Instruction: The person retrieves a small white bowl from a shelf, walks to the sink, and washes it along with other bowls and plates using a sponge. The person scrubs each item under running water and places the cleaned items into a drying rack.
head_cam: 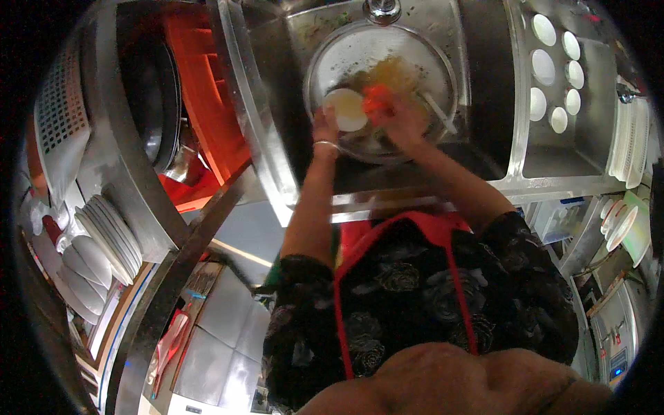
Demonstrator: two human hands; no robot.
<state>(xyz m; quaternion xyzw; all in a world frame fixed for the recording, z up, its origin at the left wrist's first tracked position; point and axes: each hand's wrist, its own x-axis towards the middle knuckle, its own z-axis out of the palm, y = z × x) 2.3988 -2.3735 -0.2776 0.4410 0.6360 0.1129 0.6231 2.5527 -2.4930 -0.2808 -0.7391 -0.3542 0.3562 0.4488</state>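
A wide round metal basin (332, 52) sits in the steel sink, with yellowish water or residue and dark scraps in it. My left hand (326, 127) grips the left rim of a small white dish (348, 116), tilted so its inside faces up. In my right hand (403, 128) is a bright orange-red cloth or scrubber (378, 99), blurred, at the dish's right edge. To the right of that hand, a pale stick-like utensil (440, 113) leans on the basin's inner side. Fingers of the right hand are partly hidden by the blur.
Beyond the basin is a metal faucet (383, 10). The neighbouring sink (565, 155) holds several white bowls (543, 67). White plastic baskets (628, 140) stand at far right. On the left are an orange-red crate (199, 93), a dark pan (155, 98) and stacked white plates (109, 238).
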